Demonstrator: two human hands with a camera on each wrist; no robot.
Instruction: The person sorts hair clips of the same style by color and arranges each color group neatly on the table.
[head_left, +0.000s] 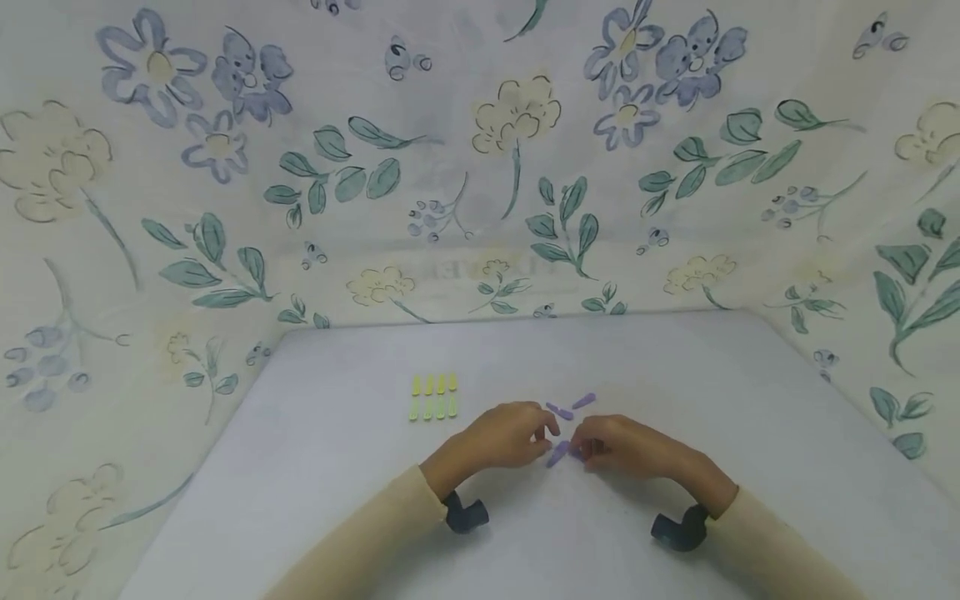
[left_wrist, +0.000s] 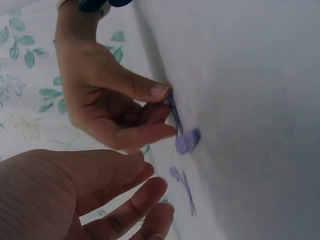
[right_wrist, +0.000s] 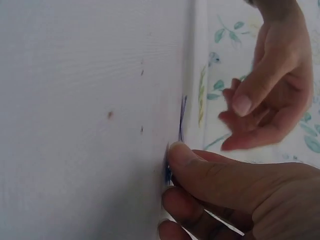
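Note:
My right hand (head_left: 630, 446) pinches a purple hair clip (right_wrist: 167, 167) between thumb and fingertips, low over the white table. Just to its left is my left hand (head_left: 506, 435), fingers loosely bent and holding nothing. Between the two hands lies another purple clip (head_left: 557, 454), slanted on the table. Two more purple clips, one (head_left: 559, 411) near the left fingertips and one (head_left: 583, 401) beyond the right hand, lie at angles. In the left wrist view, the held clip (left_wrist: 174, 112) shows edge-on, with a purple clip (left_wrist: 188, 142) close by.
To the left, yellow hair clips (head_left: 429, 385) stand in a neat row behind a row of light green clips (head_left: 427, 410). The white table (head_left: 315, 433) backs onto a flower-printed cloth (head_left: 450, 283), which also rises at both sides.

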